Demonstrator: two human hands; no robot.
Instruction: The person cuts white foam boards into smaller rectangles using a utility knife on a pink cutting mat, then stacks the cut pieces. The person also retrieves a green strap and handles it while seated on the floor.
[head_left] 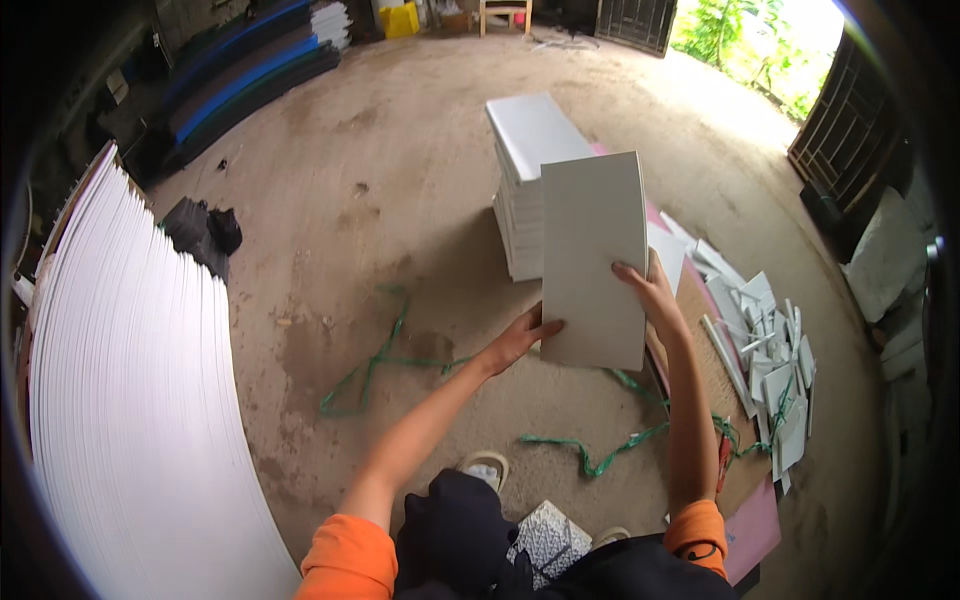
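A flat white rectangular board (592, 255) is held up in front of me, its long side running away from me. My left hand (518, 340) grips its near left edge, thumb on top and fingers underneath. Around the right edge, nearer the middle, my right hand (652, 290) is closed with its thumb on the upper face. Just beyond the board, and partly hidden by it, stands a tall stack of white boards (540, 135) of similar width.
Large white sheets (130, 400) are stacked at the left. White offcuts (775, 360) are heaped at the right beside a brown board (705, 350). Green strapping (590, 465) lies loose on the floor. Black bags (200, 235) sit near the sheets. A doorway opens at the far right.
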